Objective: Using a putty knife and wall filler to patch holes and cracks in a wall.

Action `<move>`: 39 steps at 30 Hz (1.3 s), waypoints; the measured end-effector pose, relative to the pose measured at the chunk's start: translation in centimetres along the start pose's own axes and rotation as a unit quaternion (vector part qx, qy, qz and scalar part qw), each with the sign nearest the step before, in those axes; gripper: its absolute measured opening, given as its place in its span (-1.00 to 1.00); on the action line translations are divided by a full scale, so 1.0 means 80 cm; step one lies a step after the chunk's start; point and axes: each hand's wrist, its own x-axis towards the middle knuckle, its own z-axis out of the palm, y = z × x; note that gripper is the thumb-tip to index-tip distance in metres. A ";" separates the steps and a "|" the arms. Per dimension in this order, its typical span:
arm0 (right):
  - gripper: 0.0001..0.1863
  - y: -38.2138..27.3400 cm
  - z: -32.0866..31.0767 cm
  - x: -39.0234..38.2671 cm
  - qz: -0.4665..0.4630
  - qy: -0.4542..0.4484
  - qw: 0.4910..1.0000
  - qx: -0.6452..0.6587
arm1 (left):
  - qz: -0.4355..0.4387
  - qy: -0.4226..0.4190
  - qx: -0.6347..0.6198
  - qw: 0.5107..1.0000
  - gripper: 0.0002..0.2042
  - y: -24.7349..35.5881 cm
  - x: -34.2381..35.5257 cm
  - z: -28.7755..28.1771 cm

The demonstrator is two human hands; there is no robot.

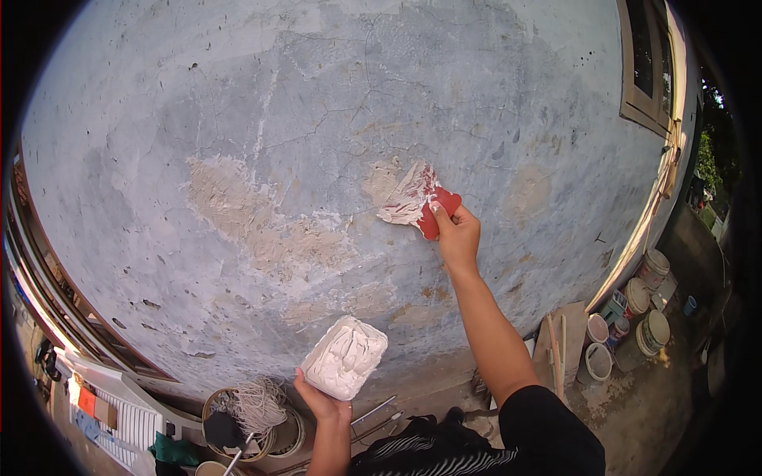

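My right hand grips a red putty knife by its narrow end, thumb on top. White putty coats much of its broad blade, which lies at the blue-grey wall beside a small beige patch. Lower down, my left hand holds up a shallow rectangular tub filled with white putty. The fingers under the tub are mostly hidden. A larger rough beige patch spreads across the wall to the left, and a fainter one is on the right.
Several paint buckets stand on the ground at right, near thin wooden strips. At lower left, a bundle of pale string lies over a round container, by a white slatted bench. A framed window is at upper right.
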 end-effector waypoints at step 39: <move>-0.85 -0.054 -0.044 -0.246 -0.083 -0.374 0.897 -0.221 | -0.057 -0.002 0.059 0.997 -0.33 -0.017 -0.009 0.027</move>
